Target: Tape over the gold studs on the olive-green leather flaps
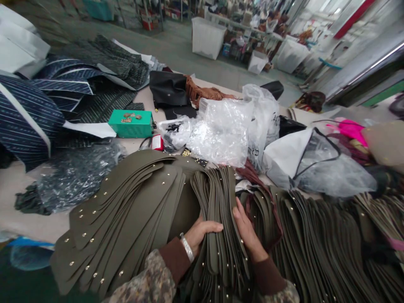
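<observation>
On a cluttered table (14,185), the left hand (196,235) clasped bendy-looking olive panels (226,210), the right hand (248,231) pressed straight-fingered alongside; stacked, they seemed heavy, best squeezed sideways

- The left hand (196,236) had its fingers hidden behind the olive pieces (214,248).
- The bottom edge cut off the strips (322,240) at right.
- The left edge cropped the striped fabric (22,113).
- Bits (137,116) on the green box (132,129) were too small to identify.
- Goods (274,21) beyond were blurred.
</observation>
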A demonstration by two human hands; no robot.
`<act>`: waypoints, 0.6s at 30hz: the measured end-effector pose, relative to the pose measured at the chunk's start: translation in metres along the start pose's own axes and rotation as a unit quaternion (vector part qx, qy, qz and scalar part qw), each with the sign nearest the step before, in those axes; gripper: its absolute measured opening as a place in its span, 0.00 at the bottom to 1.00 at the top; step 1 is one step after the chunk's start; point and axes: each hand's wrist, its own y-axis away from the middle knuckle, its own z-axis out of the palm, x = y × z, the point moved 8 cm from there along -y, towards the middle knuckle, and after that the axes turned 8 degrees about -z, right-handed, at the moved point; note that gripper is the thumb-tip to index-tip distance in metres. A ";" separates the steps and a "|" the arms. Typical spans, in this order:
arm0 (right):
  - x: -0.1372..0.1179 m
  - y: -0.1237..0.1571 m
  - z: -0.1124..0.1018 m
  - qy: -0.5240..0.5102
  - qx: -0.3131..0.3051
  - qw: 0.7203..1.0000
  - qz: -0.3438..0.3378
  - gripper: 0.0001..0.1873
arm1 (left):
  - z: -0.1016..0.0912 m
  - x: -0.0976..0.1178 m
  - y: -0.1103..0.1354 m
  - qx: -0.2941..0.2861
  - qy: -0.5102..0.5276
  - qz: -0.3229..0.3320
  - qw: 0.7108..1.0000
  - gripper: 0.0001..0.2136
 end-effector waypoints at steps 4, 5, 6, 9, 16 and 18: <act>-0.005 0.009 0.005 -0.023 0.006 0.999 -0.036 0.46 | 0.008 -0.001 0.009 -0.037 0.019 0.007 0.999 0.28; -0.010 0.011 0.006 -0.025 -0.001 0.999 -0.043 0.45 | 0.011 -0.001 0.013 -0.042 0.027 0.009 0.999 0.29; -0.016 0.013 0.006 -0.028 -0.012 0.998 -0.050 0.45 | 0.014 -0.002 0.018 -0.047 0.035 0.010 0.998 0.30; -0.039 0.021 0.008 -0.038 -0.065 0.995 -0.068 0.44 | 0.024 -0.005 0.037 -0.062 0.067 0.028 0.995 0.33; -0.074 0.055 -0.004 0.000 -0.147 0.984 -0.104 0.46 | 0.043 -0.035 0.087 -0.066 0.063 0.113 0.989 0.31; -0.079 0.068 -0.009 0.030 -0.153 0.980 -0.122 0.46 | 0.046 -0.052 0.104 -0.059 0.054 0.125 0.989 0.28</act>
